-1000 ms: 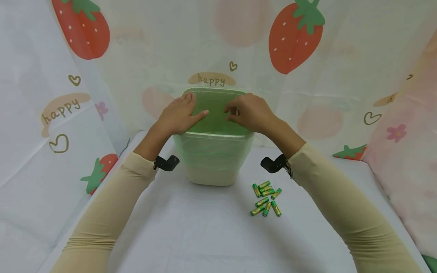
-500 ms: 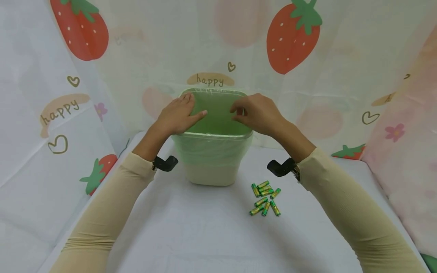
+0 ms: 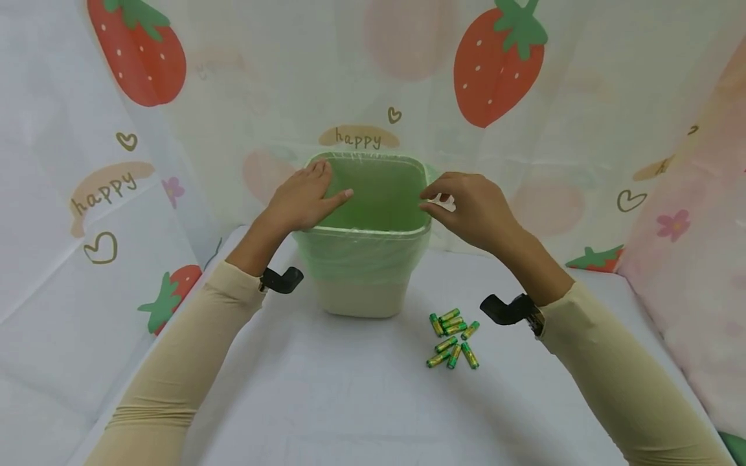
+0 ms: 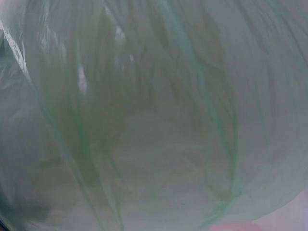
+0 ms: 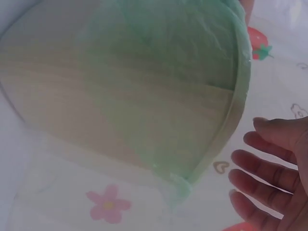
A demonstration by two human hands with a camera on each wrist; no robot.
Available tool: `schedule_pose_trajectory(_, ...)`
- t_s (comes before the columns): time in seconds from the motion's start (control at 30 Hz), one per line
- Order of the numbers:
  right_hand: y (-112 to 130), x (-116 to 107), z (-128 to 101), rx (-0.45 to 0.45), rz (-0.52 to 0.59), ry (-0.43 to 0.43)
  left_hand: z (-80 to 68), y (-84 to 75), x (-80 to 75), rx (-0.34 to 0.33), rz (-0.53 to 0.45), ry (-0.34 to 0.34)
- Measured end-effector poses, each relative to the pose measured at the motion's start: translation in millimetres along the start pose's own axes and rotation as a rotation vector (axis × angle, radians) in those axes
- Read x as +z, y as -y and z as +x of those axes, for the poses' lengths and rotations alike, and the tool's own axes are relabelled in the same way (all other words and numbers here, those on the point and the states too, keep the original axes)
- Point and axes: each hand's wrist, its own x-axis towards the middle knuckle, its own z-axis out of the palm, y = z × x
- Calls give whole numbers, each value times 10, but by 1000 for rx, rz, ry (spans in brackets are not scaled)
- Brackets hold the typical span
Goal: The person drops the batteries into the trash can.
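Bin (image 3: 358,294): matt cream plastic, smooth walls. Liner bag (image 3: 373,194): thin translucent green plastic film, glossy, wrinkled and creased where it folds over rim; in left wrist view, film (image 4: 144,120) fills frame, blurred, glints suggest slick surface. Batteries (image 3: 453,338): shiny green-and-gold wrap, probably metallic foil. Bench (image 3: 350,401): white covering, matt, smooth. Backdrop (image 3: 233,77): soft printed cloth, matt, lightly creased. Sleeves (image 3: 175,375): beige fine-ribbed knit.
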Motion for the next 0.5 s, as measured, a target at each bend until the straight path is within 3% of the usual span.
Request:
schedule_pose_trajectory(0.17,-52,-14,-179,20,15,-56,-5,-5,13,0,-2,4)
schedule_pose_trajectory(0.5,-30,2,-533,24,8,-72,-10,-10,2,4,2,1)
